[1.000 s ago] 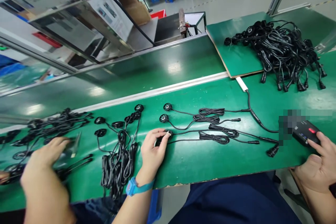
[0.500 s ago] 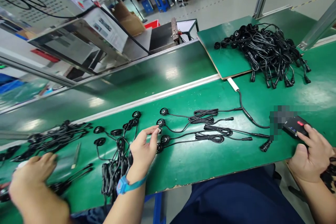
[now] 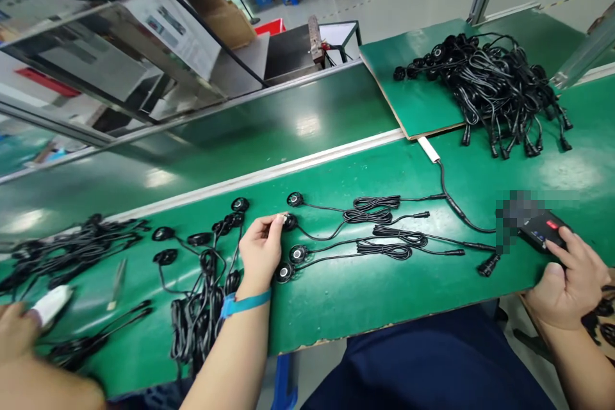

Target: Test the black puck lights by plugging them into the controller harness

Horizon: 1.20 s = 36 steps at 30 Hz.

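At the counter's (image 3: 360, 298) left end, a co-worker's hand (image 3: 14, 333) is blurred beside a white piece (image 3: 52, 303). We cannot tell whether it grips it. A loose tangle of leads (image 3: 72, 250) lies just behind it.

Further right, a bundle of corded pucks (image 3: 202, 307) runs from mid-counter towards the near edge. Our left hand (image 3: 259, 253), with a blue band at the wrist, is closed in a fingertip pinch on one black puck (image 3: 289, 221) in mid-counter. This is the second in a short column of four; the other three pucks (image 3: 298, 254) lie flat, one behind it and two nearer us. All four cords (image 3: 384, 230) trail right to plugs near a thicker lead.

At the near right edge, our right hand (image 3: 571, 282) is loosely curled and grips nothing, with a fingertip on a black controller (image 3: 542, 232).

We judge these four to be the batch in hand. The large heap (image 3: 490, 86) on the board (image 3: 413, 102) at the far right corner looks untouched, so much seems left.
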Tool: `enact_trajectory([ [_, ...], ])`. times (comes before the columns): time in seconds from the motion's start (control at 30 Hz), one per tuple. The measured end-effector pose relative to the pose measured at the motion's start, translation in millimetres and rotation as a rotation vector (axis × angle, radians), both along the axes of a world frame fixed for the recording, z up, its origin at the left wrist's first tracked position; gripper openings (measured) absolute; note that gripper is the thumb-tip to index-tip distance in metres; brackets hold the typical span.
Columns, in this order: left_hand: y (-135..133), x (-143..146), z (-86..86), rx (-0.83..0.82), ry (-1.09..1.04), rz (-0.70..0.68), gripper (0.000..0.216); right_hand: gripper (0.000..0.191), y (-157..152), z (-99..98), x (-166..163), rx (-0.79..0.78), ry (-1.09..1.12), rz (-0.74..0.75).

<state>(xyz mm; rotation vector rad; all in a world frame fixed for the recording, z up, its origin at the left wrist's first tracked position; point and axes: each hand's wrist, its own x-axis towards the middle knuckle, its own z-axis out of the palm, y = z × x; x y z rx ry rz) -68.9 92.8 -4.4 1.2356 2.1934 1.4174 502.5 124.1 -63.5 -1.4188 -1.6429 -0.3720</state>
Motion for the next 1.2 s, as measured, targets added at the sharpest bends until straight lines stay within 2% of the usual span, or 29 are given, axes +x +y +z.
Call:
enact_trajectory([
  [0.3,-1,-5,-0.8,-0.05,0.07,-0.066,0.035,0.042,-1,7.2,-8,0.01,0.01,0.01],
  [0.47,0,-6,0.9,-0.103,0.052,-0.047,0.039,0.042,0,6.6,-6,0.031,0.01,0.028],
  [0.7,3,-5,-1.3,-0.095,0.017,-0.027,0.041,0.039,1,5.0,-7,0.011,-0.002,0.016],
  [0.8,2,4,12.0,-0.012,0.126,0.029,0.04,0.032,-5,16.7,-11,-0.087,-0.001,0.003],
  [0.9,2,34,42.3,0.103,0.289,0.022,0.034,0.034,-13,40.1,-15,-0.11,0.058,0.001],
  [0.97,5,69,63.7,0.154,0.353,-0.13,0.027,0.041,-15,57.0,-21,-0.041,0.137,0.019],
  [1.0,10,91,71.8,0.167,0.381,-0.253,0.023,0.041,-15,64.1,-24,-0.038,0.183,0.056],
  [1.07,23,138,79.8,0.18,0.421,-0.566,0.018,0.032,-10,73.2,-35,-0.146,0.247,0.189],
  [1.13,41,186,75.9,0.224,0.453,-0.884,0.018,0.022,-2,74.9,-47,-0.321,0.218,0.342],
  [1.2,57,225,63.8,0.226,0.518,-1.077,0.022,0.018,6,71.7,-58,-0.43,0.112,0.432],
])
